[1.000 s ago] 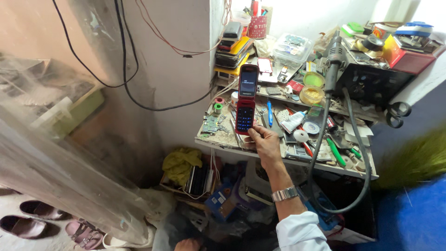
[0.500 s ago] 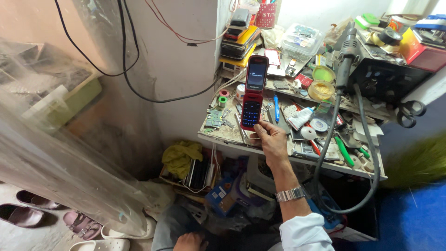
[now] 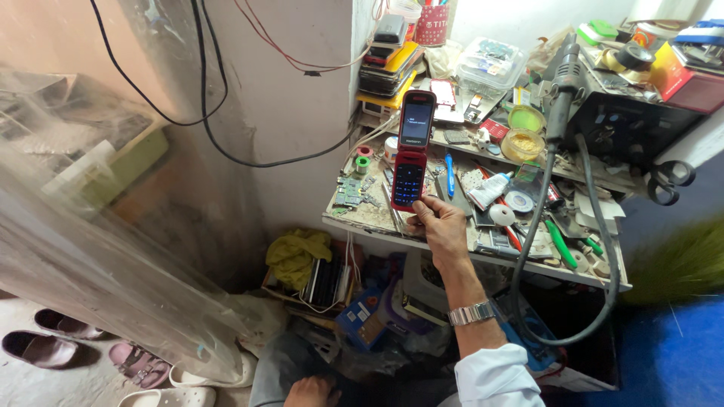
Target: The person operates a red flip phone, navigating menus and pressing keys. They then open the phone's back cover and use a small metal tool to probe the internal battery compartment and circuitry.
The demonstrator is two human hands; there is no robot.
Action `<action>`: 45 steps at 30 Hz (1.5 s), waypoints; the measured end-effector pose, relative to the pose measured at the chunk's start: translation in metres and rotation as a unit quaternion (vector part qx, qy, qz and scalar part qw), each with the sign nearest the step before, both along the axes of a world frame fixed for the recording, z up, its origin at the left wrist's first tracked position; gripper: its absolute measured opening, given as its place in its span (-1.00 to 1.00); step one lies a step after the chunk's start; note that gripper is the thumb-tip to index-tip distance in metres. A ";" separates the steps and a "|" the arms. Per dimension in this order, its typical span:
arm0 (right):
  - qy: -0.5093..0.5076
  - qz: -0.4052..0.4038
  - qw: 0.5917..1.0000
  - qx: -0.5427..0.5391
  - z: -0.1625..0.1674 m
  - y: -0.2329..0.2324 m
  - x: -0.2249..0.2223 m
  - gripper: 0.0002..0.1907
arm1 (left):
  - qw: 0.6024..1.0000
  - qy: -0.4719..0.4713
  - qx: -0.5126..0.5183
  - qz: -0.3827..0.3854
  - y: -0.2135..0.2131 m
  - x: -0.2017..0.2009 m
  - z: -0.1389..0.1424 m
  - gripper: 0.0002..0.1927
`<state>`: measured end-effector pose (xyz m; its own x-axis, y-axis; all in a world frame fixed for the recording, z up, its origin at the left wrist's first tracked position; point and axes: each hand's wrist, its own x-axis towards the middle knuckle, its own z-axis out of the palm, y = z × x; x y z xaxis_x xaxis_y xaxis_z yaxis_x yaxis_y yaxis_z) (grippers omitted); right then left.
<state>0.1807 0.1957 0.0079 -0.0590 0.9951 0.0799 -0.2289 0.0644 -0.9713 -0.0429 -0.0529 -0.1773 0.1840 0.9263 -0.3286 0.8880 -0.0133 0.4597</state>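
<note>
Above the cluttered surface (image 3: pixel 362 218), right hand (image 3: pixel 441 226) holds a red flip phone (image 3: pixel 411 154) open and upright, screen lit, keypad facing the camera. Fingers wrap only the bottom end of the keypad half, thumb at the lower edge; the screen half stands free above. Wrist carries a metal watch (image 3: pixel 473 313), white sleeve (image 3: pixel 498 380) below it. Left hand (image 3: pixel 308 392) sits low at the frame bottom, resting near the knee, fingers loosely curled; it grips nothing that I can see.

Risks, as judgement:
- Grip is low on the phone, so it looks top-heavy. A slip would likely drop it onto the small circuit boards (image 3: pixel 348 192) and tweezers (image 3: pixel 394 215) just below, or past the edge to the floor clutter.
- Hinge takes the load with only 1 hand holding; a knock to the upper half could strain it.
- Thick grey hose (image 3: pixel 596 226) and its handpiece (image 3: pixel 562 83) hang just right of the arm; an elbow move could snag the hose and drag tools off.
- Blue toothbrush (image 3: pixel 449 173), white tube (image 3: pixel 489 192) and round yellow tubs (image 3: pixel 524 143) lie close behind the phone; reaching forward could sweep them.
- Stack of phones (image 3: pixel 388 56) by the wall looks unsteady and is near the phone top.
- Black cables (image 3: pixel 211 128) dangle on the wall to the left, well apart from the hand.
</note>
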 end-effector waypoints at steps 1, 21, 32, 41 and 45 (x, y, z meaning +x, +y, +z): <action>0.002 -0.001 1.000 -0.001 0.000 0.000 0.000 -0.72 | 1.000 -0.012 0.008 0.003 0.000 0.000 0.001 -0.65; -0.005 -0.001 1.000 -0.005 -0.003 0.003 0.001 -0.70 | 0.999 0.007 0.036 0.013 -0.004 0.002 0.004 -0.69; -0.006 0.000 1.000 0.000 -0.006 0.004 0.001 -0.70 | 0.999 -0.011 0.041 0.028 -0.005 0.003 0.015 -0.67; 0.002 -0.004 1.000 -0.002 -0.006 0.005 0.000 -0.70 | 0.998 -0.020 0.051 0.042 -0.007 0.002 0.012 -0.65; -0.001 -0.005 1.000 -0.002 -0.006 0.004 0.000 -0.70 | 0.996 0.001 0.074 0.059 -0.009 0.005 0.002 -0.62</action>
